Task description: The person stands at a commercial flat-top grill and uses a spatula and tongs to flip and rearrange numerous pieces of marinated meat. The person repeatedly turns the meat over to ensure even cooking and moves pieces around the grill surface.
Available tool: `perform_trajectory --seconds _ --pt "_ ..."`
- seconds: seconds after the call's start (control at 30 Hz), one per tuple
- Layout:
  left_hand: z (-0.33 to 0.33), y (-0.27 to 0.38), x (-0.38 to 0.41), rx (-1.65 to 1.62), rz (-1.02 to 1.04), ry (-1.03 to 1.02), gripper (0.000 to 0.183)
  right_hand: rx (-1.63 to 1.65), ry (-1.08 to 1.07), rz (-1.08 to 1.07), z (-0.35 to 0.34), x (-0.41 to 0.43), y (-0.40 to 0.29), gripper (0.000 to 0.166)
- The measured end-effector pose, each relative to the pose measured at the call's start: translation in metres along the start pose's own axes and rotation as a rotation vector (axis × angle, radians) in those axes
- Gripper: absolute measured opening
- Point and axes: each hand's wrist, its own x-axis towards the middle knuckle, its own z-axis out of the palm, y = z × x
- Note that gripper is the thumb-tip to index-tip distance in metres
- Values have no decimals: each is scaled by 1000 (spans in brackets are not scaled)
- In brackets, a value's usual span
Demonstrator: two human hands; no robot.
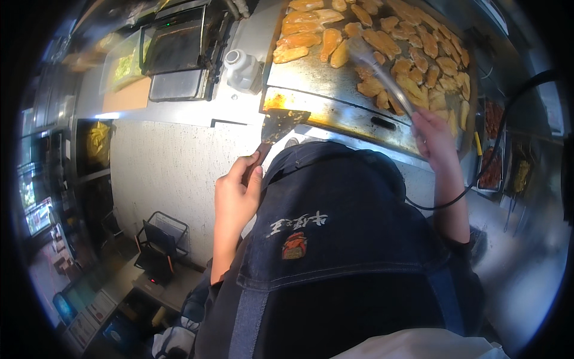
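Observation:
My left hand (237,190) grips the dark handle of a broad metal spatula (282,125), whose blade has food bits stuck to it and overlaps the griddle's front edge. In my right hand (432,134) are metal tongs (388,83). Their blurred tips reach in among pieces of meat, possibly chicken (381,42), spread over the flat-top griddle (305,80). Most pieces look orange-brown; paler yellow ones lie at the right, near my right hand. Whether the tongs pinch a piece is too blurred to tell.
Left of the griddle stands a white plastic jug (242,72), beside a contact grill (177,49). Farther left is a clear tub of shredded greens (130,63). Trays of reddish food (491,168) sit at the right. A black cable (489,161) curves past my right arm.

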Motion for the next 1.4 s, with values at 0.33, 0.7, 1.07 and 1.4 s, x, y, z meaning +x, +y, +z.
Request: perform_trajectory --seconds 0.33,0.7,1.07,1.4 --pt "-5 3 -3 -28 36 -5 19 198 -283 113 95 68 9 40" --pt "42 11 61 249 103 79 24 -47 -136 135 -52 2 -1 40" --pt "79 60 175 417 260 147 27 -290 83 33 -46 -74 -12 49" --pt "84 75 207 457 303 79 27 11 88 18 -34 -94 12 44"
